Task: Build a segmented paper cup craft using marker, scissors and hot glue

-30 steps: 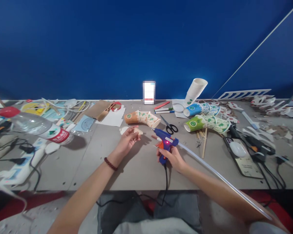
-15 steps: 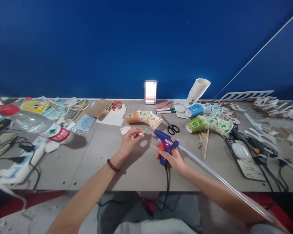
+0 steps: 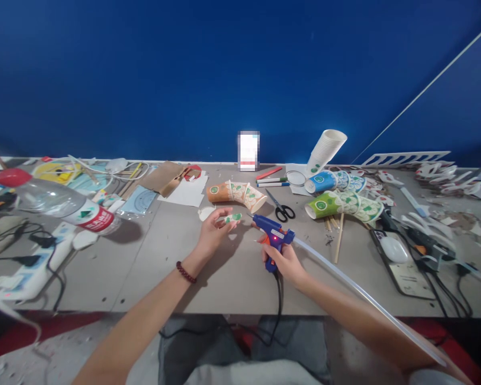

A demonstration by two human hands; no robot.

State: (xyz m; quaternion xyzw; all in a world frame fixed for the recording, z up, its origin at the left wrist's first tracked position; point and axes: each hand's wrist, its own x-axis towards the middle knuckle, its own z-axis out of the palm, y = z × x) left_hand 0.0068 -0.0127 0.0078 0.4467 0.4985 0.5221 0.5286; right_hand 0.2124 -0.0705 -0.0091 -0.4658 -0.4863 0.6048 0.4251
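My left hand (image 3: 214,230) pinches a small white paper piece with green print (image 3: 233,218) between thumb and fingers. My right hand (image 3: 285,260) is wrapped round the grip of a blue glue gun (image 3: 273,231) with an orange trigger and a lit red light. Its nozzle points at the paper piece, a short gap away. A long clear glue stick (image 3: 344,280) runs out of its back over my right forearm. Just behind my hands lies a bent tube of joined orange-patterned paper cups (image 3: 236,194). A white round piece (image 3: 206,214) lies beside my left fingers.
Black scissors (image 3: 284,213), markers (image 3: 271,182), green cups (image 3: 340,206), blue cups (image 3: 332,181) and a leaning white cup stack (image 3: 326,149) lie toward the back right. A phone (image 3: 404,267) bears a white mouse (image 3: 393,249). A bottle (image 3: 64,206) lies left, above a power strip (image 3: 44,267).
The paper piece in my left hand has turned so that more of its green-printed face shows. My right hand and the glue gun have shifted very slightly.
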